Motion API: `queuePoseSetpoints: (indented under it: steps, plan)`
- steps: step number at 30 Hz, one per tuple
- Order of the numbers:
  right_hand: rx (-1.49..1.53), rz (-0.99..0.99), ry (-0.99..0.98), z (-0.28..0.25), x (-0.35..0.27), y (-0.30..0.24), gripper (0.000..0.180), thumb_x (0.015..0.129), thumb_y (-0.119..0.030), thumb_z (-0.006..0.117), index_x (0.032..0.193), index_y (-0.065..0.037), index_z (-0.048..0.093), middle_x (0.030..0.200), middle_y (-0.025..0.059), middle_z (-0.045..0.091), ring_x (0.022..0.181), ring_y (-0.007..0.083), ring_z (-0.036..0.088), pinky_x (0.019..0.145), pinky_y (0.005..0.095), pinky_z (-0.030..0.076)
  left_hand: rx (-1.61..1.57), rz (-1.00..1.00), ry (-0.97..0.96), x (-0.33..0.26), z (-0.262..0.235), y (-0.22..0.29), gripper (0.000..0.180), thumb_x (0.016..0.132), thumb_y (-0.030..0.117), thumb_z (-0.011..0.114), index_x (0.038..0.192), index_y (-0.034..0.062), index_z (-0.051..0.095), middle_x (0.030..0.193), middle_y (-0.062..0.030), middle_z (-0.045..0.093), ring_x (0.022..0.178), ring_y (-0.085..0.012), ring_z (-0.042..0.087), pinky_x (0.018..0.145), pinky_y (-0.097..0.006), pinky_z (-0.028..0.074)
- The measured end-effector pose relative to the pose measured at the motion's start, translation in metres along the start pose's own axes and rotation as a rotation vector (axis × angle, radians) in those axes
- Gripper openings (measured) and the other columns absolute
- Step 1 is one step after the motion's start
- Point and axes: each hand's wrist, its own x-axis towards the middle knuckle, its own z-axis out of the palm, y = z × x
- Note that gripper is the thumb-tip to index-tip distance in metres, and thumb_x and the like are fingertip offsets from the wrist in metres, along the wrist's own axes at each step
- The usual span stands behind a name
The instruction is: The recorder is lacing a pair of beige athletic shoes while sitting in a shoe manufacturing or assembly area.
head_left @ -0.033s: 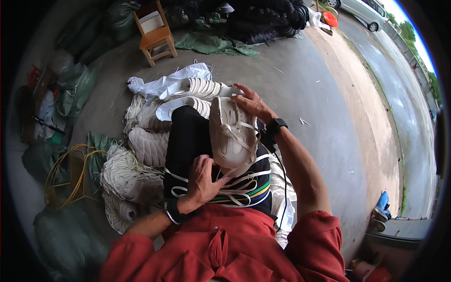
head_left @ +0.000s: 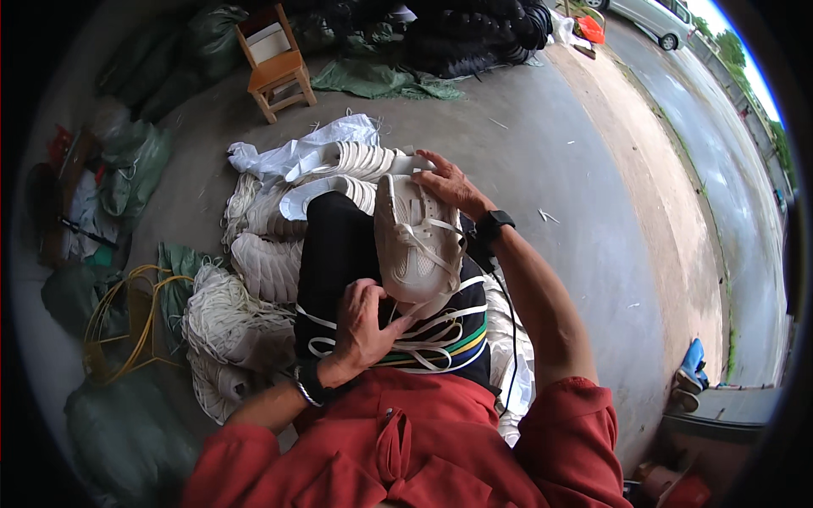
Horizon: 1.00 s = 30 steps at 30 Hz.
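One white shoe (head_left: 417, 241) on our lap
It points up the frame; our right hand (head_left: 451, 186) grips its toe, left hand (head_left: 362, 320) fingers pinch its laces (head_left: 423, 339) (two hands).

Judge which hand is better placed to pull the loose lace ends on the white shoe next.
Left, probably. The left hand already rests at the loose laces by the white shoe heel; the right hand grips its toe end, steadying it.

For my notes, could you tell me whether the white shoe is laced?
Partly laced: the white shoe has crossed laces, with loose ends trailing to the left hand.
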Motion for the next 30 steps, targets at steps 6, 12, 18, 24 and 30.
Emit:
queuePoseSetpoints:
  steps: [6, 12, 18, 24, 30]
  plan:
    - [-0.209, -0.087, -0.032, 0.007, 0.012, 0.011, 0.062, 0.076, -0.033, 0.061, 0.127, -0.003, 0.042, 0.109, 0.0202, 0.056, 0.098, 0.0275, 0.057, 0.085, 0.0324, 0.044, 0.073, 0.204, -0.013, 0.046, -0.018, 0.022, 0.035, 0.063, 0.001, 0.062, 0.095, 0.0028, 0.05, 0.087, -0.0135, 0.047, 0.083, -0.0319, 0.048, 0.074, -0.04, 0.04]
    - [-0.606, -0.254, -0.069, 0.022, 0.021, 0.009, 0.055, 0.079, -0.039, 0.059, 0.123, -0.007, 0.048, 0.112, 0.021, 0.054, 0.103, 0.0346, 0.053, 0.087, 0.0393, 0.043, 0.4, 0.345, -0.133, 0.088, 0.004, 0.02, 0.052, 0.06, -0.003, 0.05, 0.112, 0.0015, 0.049, 0.121, -0.0218, 0.035, 0.114, -0.0404, 0.035, 0.096, -0.047, 0.03]
    - [-0.627, -0.317, -0.04, 0.026, 0.022, 0.012, 0.057, 0.079, -0.043, 0.057, 0.124, -0.009, 0.047, 0.108, 0.0223, 0.054, 0.102, 0.036, 0.052, 0.086, 0.0404, 0.043, 0.362, 0.433, -0.164, 0.095, 0.001, 0.007, 0.02, 0.062, 0.001, 0.054, 0.083, -0.0002, 0.057, 0.107, -0.0194, 0.045, 0.107, -0.0366, 0.041, 0.09, -0.045, 0.034]
    - [-0.636, -0.246, -0.072, 0.031, 0.015, 0.001, 0.059, 0.079, -0.046, 0.055, 0.125, -0.009, 0.046, 0.112, 0.0216, 0.051, 0.104, 0.0362, 0.051, 0.087, 0.0409, 0.042, 0.159, 0.41, -0.161, 0.09, -0.003, 0.01, 0.01, 0.062, 0.006, 0.058, 0.067, -0.0005, 0.053, 0.101, -0.0176, 0.048, 0.101, -0.0343, 0.045, 0.086, -0.042, 0.036]
    - [-0.634, -0.262, -0.062, 0.031, 0.018, 0.007, 0.06, 0.08, -0.046, 0.054, 0.126, -0.01, 0.045, 0.112, 0.0207, 0.051, 0.106, 0.0359, 0.05, 0.088, 0.0412, 0.041, -0.077, 0.479, -0.403, 0.051, -0.043, 0.059, 0.017, 0.057, 0.006, 0.063, 0.057, 0.0028, 0.047, 0.09, -0.0132, 0.051, 0.093, -0.0304, 0.05, 0.087, -0.043, 0.036]
